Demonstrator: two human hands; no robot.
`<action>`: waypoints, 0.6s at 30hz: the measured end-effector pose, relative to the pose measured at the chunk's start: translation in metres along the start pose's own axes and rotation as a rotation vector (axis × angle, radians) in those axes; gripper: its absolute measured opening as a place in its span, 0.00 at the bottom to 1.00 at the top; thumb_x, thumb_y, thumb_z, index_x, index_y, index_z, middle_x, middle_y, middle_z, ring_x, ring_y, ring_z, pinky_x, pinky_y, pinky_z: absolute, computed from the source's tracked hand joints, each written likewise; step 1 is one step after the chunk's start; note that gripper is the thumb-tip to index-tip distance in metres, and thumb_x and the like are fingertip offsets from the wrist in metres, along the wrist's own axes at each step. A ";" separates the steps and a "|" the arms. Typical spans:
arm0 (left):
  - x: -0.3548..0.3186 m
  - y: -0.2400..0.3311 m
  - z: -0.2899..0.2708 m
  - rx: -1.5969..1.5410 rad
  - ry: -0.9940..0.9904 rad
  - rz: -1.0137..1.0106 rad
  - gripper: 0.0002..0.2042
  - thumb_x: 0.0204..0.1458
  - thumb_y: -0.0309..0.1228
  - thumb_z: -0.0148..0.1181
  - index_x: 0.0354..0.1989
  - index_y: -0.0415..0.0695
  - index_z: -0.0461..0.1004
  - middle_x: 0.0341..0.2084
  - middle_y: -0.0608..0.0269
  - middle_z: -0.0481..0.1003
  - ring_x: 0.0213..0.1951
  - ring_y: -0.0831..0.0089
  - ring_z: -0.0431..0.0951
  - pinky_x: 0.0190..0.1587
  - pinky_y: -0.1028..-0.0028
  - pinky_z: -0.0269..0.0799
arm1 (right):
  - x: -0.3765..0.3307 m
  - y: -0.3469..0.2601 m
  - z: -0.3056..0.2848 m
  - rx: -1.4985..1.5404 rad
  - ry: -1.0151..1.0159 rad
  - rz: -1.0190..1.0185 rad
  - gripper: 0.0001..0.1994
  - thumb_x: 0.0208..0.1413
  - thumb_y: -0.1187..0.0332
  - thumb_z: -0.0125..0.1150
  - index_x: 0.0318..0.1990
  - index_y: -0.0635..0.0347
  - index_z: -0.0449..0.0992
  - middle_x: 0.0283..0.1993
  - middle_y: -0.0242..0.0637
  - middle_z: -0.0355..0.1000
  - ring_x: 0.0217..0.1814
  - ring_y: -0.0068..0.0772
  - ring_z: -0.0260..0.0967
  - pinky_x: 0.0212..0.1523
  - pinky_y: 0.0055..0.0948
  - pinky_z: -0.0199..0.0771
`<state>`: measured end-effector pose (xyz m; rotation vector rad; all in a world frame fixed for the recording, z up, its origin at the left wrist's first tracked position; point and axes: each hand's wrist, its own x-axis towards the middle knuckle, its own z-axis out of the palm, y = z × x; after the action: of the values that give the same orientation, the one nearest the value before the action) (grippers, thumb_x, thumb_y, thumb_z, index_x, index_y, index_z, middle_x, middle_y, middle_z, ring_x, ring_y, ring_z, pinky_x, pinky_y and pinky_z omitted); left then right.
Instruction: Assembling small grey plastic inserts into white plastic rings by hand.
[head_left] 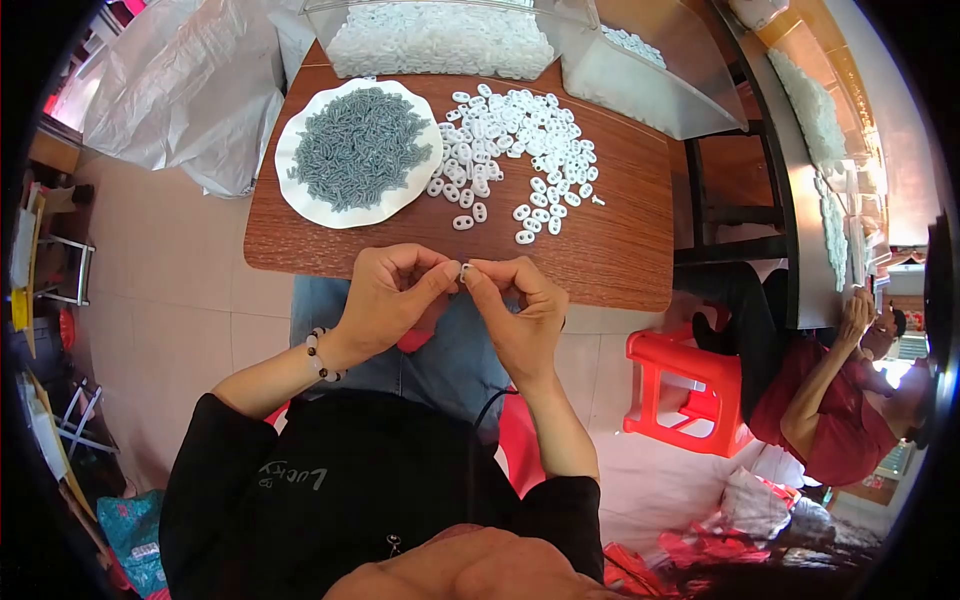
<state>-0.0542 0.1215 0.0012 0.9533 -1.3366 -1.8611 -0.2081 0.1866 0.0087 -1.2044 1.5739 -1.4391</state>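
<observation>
Just in front of the table's near edge, my left hand (388, 302) and my right hand (522, 315) meet fingertip to fingertip, both closed in a pinch. Between them is a small white plastic piece (464, 271), mostly covered by the fingers. Any second part in the pinch is too small to make out. Beyond my left hand, a white scalloped plate (290, 178) holds a heap of thin grey spring-like pieces (362, 148). Loose white oval pieces with two holes (520, 135) lie spread on the brown table (625, 225), beyond my right hand.
A clear bin (440, 45) full of white pieces stands at the table's far edge, with another translucent bin (650, 95) to its right. A plastic bag (190, 100) hangs at left. On the right are a red stool (690, 390) and a person (830, 410) at another table.
</observation>
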 end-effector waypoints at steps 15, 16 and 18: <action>0.006 -0.008 -0.005 0.020 -0.012 0.009 0.09 0.57 0.30 0.58 0.34 0.36 0.78 0.25 0.64 0.78 0.24 0.85 0.72 0.27 0.84 0.68 | 0.004 0.004 -0.006 0.188 0.003 0.091 0.04 0.54 0.78 0.61 0.36 0.68 0.79 0.30 0.30 0.75 0.32 0.14 0.69 0.35 0.14 0.68; 0.006 -0.009 -0.006 0.035 -0.016 0.013 0.09 0.57 0.30 0.58 0.34 0.36 0.78 0.25 0.64 0.78 0.24 0.85 0.72 0.27 0.84 0.68 | 0.004 0.003 -0.006 0.178 0.005 0.085 0.04 0.54 0.78 0.62 0.36 0.68 0.79 0.30 0.29 0.75 0.32 0.14 0.69 0.35 0.14 0.68; 0.005 -0.010 -0.007 0.051 -0.018 0.015 0.09 0.57 0.31 0.58 0.34 0.36 0.78 0.25 0.64 0.78 0.24 0.85 0.72 0.27 0.84 0.68 | 0.004 0.001 -0.006 0.183 0.000 0.091 0.04 0.54 0.78 0.62 0.36 0.68 0.79 0.30 0.29 0.75 0.32 0.14 0.69 0.35 0.14 0.68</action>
<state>-0.0522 0.1162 -0.0106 0.9514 -1.4040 -1.8366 -0.2149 0.1850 0.0086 -1.0143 1.4431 -1.4884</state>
